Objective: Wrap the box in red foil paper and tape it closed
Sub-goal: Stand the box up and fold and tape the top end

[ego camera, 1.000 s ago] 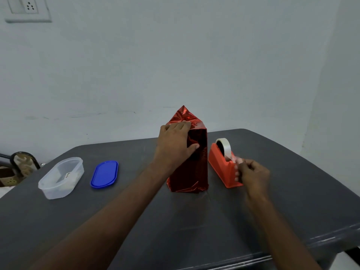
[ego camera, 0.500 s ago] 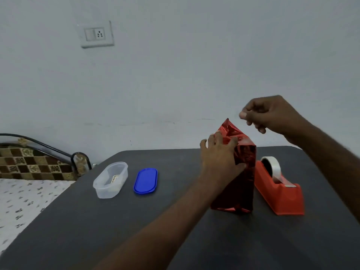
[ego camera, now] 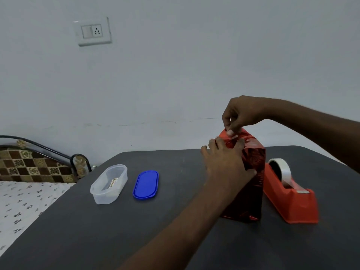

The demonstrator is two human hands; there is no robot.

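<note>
step: tape top fold | box (ego camera: 251, 172) upright, touching tape dispenser (ego camera: 290, 197) at its left | left hand (ego camera: 228, 164) flat, pinning foil | right hand (ego camera: 241, 114) pinches tape strip (ego camera: 233, 136) | tip: hold fold taut, press strip flat across seam

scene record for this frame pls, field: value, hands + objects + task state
left hand: pressed against the side of the wrapped box, holding the foil fold
right hand: pinching a strip of tape at the top fold
wrapped box: upright on the table, covered in red foil
tape dispenser: red, right of the box, roll mounted
container: clear, open, left of the blue lid
task state: top flap being taped; whether the tape is stuck down cannot be told
</note>
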